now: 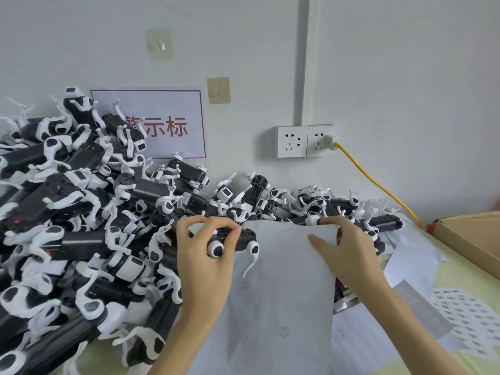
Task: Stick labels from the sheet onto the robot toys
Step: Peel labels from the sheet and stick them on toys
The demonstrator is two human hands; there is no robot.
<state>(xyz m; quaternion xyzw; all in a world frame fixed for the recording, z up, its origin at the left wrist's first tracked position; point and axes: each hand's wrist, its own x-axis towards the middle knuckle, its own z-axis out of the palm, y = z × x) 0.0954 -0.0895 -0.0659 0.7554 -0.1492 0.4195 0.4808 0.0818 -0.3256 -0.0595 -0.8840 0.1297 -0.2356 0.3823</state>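
My left hand [205, 255] grips a black-and-white robot toy [244, 240], fingers curled over its body just above the sheet. My right hand [343, 247] pinches the top right edge of a white sheet [281, 293], thumb behind the paper and fingers spread on its face. The sheet stands tilted up in front of me and its face shows almost blank. A big heap of the same robot toys [81, 212] fills the left and runs along the wall behind the sheet.
More label sheets [460, 323] with small printed labels lie on the table at the right, over loose white paper. A cardboard box [473, 236] sits at the far right. A yellow cable [378, 185] runs from the wall sockets [305, 140] down to the table.
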